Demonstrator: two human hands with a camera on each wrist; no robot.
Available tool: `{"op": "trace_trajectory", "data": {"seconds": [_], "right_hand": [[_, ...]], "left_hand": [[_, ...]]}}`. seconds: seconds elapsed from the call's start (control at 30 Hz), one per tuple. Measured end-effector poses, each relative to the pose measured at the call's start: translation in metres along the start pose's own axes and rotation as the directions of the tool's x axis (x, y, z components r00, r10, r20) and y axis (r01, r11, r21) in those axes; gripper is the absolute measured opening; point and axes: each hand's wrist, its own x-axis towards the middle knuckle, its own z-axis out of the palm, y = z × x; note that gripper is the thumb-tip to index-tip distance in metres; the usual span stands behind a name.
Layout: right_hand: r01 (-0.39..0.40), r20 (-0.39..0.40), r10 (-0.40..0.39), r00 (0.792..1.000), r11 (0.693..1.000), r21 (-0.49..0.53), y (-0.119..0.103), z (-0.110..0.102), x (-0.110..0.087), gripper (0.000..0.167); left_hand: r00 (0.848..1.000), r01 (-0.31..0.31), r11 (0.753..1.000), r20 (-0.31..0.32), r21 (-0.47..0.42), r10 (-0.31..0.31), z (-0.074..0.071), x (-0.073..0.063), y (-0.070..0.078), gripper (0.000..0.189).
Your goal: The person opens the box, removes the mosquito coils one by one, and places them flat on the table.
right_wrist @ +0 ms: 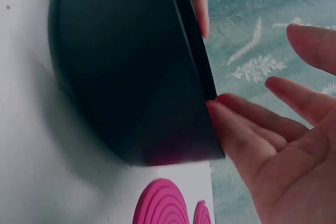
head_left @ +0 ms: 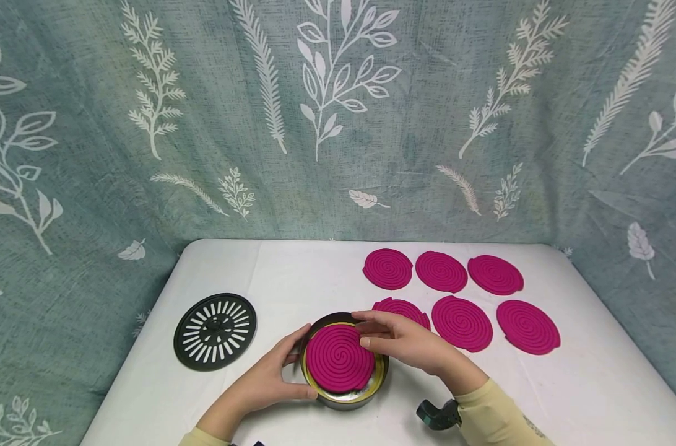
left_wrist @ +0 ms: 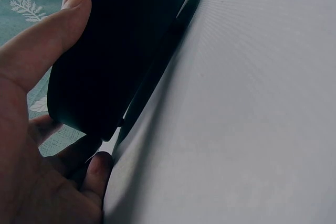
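Observation:
A round black mosquito coil holder (head_left: 346,404) with a yellowish metal inside stands near the front of the table, its dark side wall (left_wrist: 121,40) filling much of the left wrist view. A magenta mosquito coil (head_left: 340,359) lies flat in its opening. My left hand (head_left: 271,378) grips the holder from the left, thumb at the near side and fingers around the far side. My right hand (head_left: 407,341) is over the holder's right rim, fingers loosely extended. In the right wrist view, its fingertips (right_wrist: 226,111) are right at the rim.
Several more magenta coils (head_left: 462,323) lie in two rows on the right of the white table (head_left: 293,272); one is partly hidden by my right hand. A black slotted lid (head_left: 215,359) lies at the left. A leaf-patterned curtain (head_left: 338,179) hangs behind the table.

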Motion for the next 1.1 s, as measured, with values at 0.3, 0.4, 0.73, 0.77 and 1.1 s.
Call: {"op": "trace_trajectory", "data": {"seconds": [0.3,0.4,0.73,0.77,1.1], "right_hand": [[-0.003,-0.001,0.003,1.0,0.988,-0.152,0.001,0.013,0.011,0.06],[-0.005,-0.004,0.004,1.0,0.985,-0.174,0.001,0.016,0.013,0.061],[0.009,-0.009,-0.012,1.0,0.964,-0.265,-0.007,0.023,0.018,0.062],[0.008,-0.007,-0.01,1.0,0.962,-0.271,-0.008,0.023,0.018,0.062],[0.005,-0.001,-0.005,1.0,0.974,-0.228,-0.003,0.022,0.018,0.063]], "left_hand": [[1.0,0.006,1.0,0.004,-0.003,-0.006,0.0,-0.001,-0.002,0.113],[1.0,0.009,1.0,0.005,-0.004,-0.008,0.001,0.0,-0.003,0.113],[1.0,0.003,1.0,0.005,0.001,-0.003,0.0,0.0,-0.003,0.113],[1.0,0.0,1.0,0.007,-0.002,0.0,0.0,0.0,-0.003,0.113],[1.0,-0.001,1.0,0.003,-0.004,0.001,0.0,0.0,-0.002,0.113]]}}
